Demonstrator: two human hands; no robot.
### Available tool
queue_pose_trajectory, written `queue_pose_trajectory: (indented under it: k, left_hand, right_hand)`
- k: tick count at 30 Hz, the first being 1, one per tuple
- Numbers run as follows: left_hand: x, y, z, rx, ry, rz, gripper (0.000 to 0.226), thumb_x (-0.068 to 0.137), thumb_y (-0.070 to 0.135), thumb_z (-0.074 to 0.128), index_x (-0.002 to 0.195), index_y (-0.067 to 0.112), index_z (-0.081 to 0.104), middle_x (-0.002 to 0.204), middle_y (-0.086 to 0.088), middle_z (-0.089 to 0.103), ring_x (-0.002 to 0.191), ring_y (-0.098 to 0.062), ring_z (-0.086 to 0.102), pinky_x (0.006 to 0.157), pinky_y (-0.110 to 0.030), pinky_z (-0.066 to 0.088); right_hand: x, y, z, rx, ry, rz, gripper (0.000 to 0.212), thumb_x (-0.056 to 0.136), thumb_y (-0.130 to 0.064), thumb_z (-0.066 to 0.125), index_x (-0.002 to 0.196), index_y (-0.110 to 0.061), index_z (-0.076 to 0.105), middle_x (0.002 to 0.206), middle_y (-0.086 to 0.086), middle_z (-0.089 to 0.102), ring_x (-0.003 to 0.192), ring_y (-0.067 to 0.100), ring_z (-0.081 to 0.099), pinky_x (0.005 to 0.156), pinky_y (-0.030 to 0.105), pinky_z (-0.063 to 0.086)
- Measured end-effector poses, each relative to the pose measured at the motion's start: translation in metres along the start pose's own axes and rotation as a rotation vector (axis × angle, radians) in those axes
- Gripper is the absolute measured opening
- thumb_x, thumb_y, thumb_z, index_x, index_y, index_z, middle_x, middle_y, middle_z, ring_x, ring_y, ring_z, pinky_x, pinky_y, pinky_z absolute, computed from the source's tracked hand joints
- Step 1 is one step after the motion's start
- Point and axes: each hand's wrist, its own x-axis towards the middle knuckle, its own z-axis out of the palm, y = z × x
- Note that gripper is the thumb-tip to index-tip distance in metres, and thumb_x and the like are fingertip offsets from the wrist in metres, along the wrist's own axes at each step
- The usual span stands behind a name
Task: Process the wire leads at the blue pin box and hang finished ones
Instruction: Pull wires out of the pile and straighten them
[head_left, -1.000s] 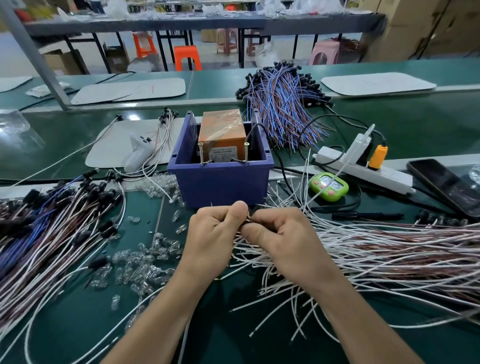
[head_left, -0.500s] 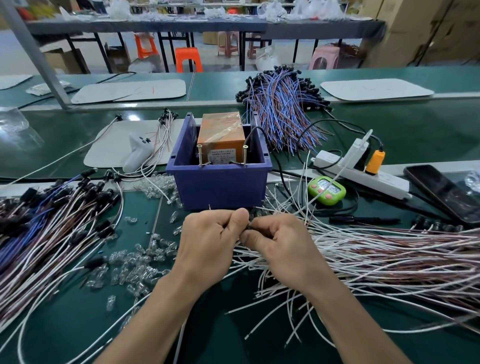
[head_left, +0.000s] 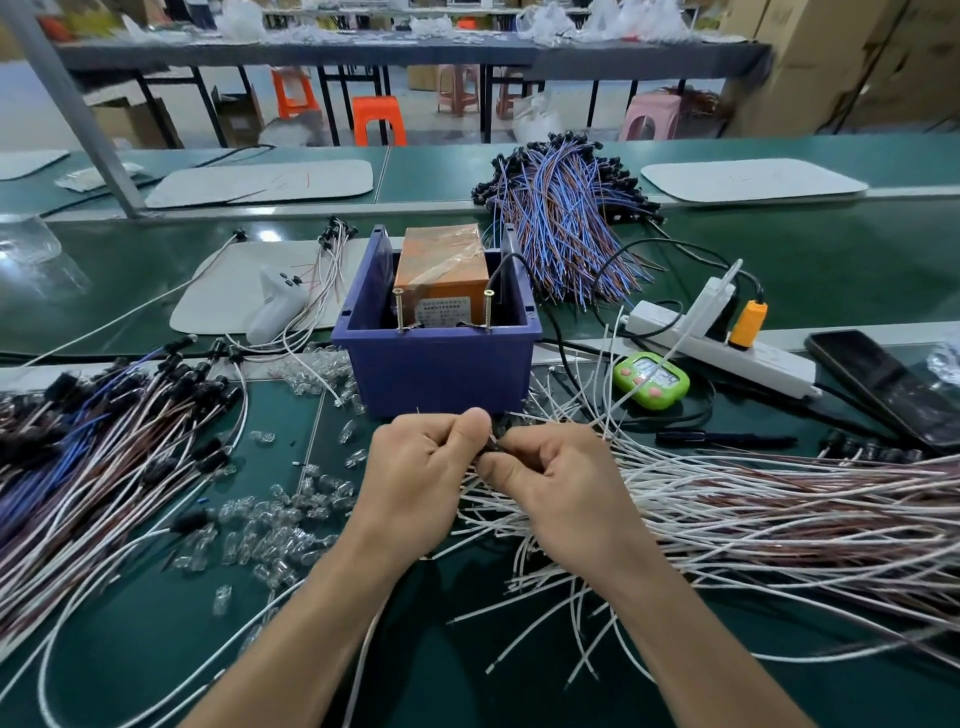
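Note:
The blue pin box (head_left: 441, 364) stands at the centre of the green bench, with an orange taped block (head_left: 441, 265) inside and two upright brass pins (head_left: 399, 309) at its front wall. Just in front of it my left hand (head_left: 421, 478) and my right hand (head_left: 556, 483) meet thumb to thumb, both pinching a small dark piece on the end of a wire lead (head_left: 491, 444). A big spread of white and brown wire leads (head_left: 727, 504) lies under and to the right of my right hand.
Several clear small bulbs (head_left: 270, 525) are scattered left of my hands. Leads with black caps (head_left: 104, 431) pile up at the left, blue-brown ones (head_left: 561, 228) behind the box. A power strip (head_left: 727, 348), green timer (head_left: 652, 379), phone (head_left: 883, 384) and pen (head_left: 727, 440) sit to the right.
Both hands stay pressed together in front of the box, shifting only slightly; the view has tilted a little.

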Motion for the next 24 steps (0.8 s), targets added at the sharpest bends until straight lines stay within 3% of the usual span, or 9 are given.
queue_pose_trajectory:
  k: [2, 4, 6, 11, 14, 17, 19, 22, 24]
  left_hand:
    - [-0.002, 0.000, -0.004, 0.157, 0.054, 0.105, 0.051, 0.096, 0.051, 0.054, 0.050, 0.030, 0.051, 0.044, 0.011, 0.033, 0.045, -0.007, 0.030, 0.045, -0.016, 0.023]
    - [-0.002, 0.000, -0.006, 0.234, 0.074, 0.173, 0.048, 0.098, 0.050, 0.054, 0.051, 0.038, 0.052, 0.044, 0.012, 0.036, 0.044, -0.007, 0.034, 0.044, -0.013, 0.023]
    - [-0.001, -0.002, -0.005, 0.243, 0.074, 0.178, 0.050, 0.098, 0.055, 0.052, 0.051, 0.037, 0.051, 0.045, 0.012, 0.036, 0.045, -0.007, 0.033, 0.044, -0.014, 0.023]
    - [0.001, -0.007, 0.004, -0.142, -0.006, -0.066, 0.062, 0.086, 0.068, 0.053, 0.055, 0.015, 0.061, 0.053, -0.006, 0.038, 0.056, -0.015, 0.034, 0.053, -0.037, 0.032]
    - [0.002, -0.007, 0.009, -0.331, -0.090, -0.099, 0.053, 0.086, 0.063, 0.059, 0.053, 0.023, 0.064, 0.057, 0.001, 0.047, 0.061, -0.020, 0.041, 0.062, -0.039, 0.039]
    - [0.002, -0.007, 0.009, -0.411, -0.132, -0.118, 0.063, 0.084, 0.066, 0.065, 0.060, 0.007, 0.064, 0.066, -0.014, 0.049, 0.069, -0.028, 0.043, 0.068, -0.048, 0.040]
    - [0.001, -0.005, 0.008, -0.366, -0.109, -0.095, 0.061, 0.085, 0.066, 0.063, 0.060, 0.010, 0.065, 0.064, -0.012, 0.051, 0.066, -0.025, 0.045, 0.063, -0.046, 0.041]
    - [-0.002, 0.001, 0.001, -0.063, 0.001, 0.006, 0.057, 0.089, 0.065, 0.051, 0.052, 0.022, 0.055, 0.050, 0.011, 0.039, 0.052, -0.007, 0.034, 0.049, -0.028, 0.031]
    - [-0.004, 0.002, -0.004, 0.113, 0.055, 0.084, 0.054, 0.095, 0.058, 0.051, 0.051, 0.027, 0.046, 0.046, 0.012, 0.031, 0.047, -0.006, 0.028, 0.046, -0.018, 0.023]
  right_hand:
    - [0.001, 0.001, 0.000, 0.014, -0.036, 0.002, 0.029, 0.093, -0.025, 0.072, 0.068, -0.012, 0.066, 0.054, -0.006, 0.045, 0.054, 0.009, 0.039, 0.052, 0.032, 0.035]
    - [0.002, 0.000, 0.000, 0.028, -0.064, 0.002, 0.025, 0.092, -0.027, 0.071, 0.074, -0.010, 0.070, 0.059, 0.008, 0.052, 0.057, 0.014, 0.043, 0.056, 0.040, 0.040]
    - [0.002, -0.001, 0.000, 0.052, -0.070, 0.007, 0.025, 0.092, -0.024, 0.071, 0.072, -0.009, 0.070, 0.058, 0.006, 0.049, 0.057, 0.014, 0.042, 0.055, 0.038, 0.037]
    - [0.001, -0.005, -0.002, 0.129, -0.019, 0.004, 0.035, 0.093, -0.013, 0.071, 0.061, -0.007, 0.059, 0.053, -0.006, 0.037, 0.052, 0.010, 0.032, 0.050, 0.027, 0.029]
    - [-0.001, -0.006, -0.002, 0.157, 0.029, -0.004, 0.031, 0.093, -0.009, 0.072, 0.062, -0.009, 0.066, 0.051, -0.010, 0.040, 0.050, 0.007, 0.033, 0.050, 0.021, 0.030]
    - [-0.003, -0.007, 0.000, 0.160, 0.042, -0.007, 0.032, 0.093, -0.009, 0.072, 0.062, -0.016, 0.069, 0.050, -0.014, 0.042, 0.050, 0.005, 0.036, 0.051, 0.017, 0.032]
    - [-0.003, -0.008, 0.001, 0.168, 0.041, -0.012, 0.037, 0.093, -0.009, 0.072, 0.060, -0.023, 0.067, 0.050, -0.016, 0.042, 0.049, 0.003, 0.036, 0.051, 0.015, 0.032]
    - [-0.002, -0.006, -0.001, 0.095, 0.017, -0.015, 0.033, 0.094, -0.014, 0.072, 0.062, -0.011, 0.063, 0.052, -0.011, 0.039, 0.052, 0.006, 0.034, 0.052, 0.022, 0.030]
    - [-0.002, -0.004, 0.001, 0.050, -0.018, -0.012, 0.034, 0.095, -0.017, 0.072, 0.065, -0.005, 0.061, 0.054, -0.007, 0.039, 0.054, 0.009, 0.034, 0.053, 0.027, 0.030]
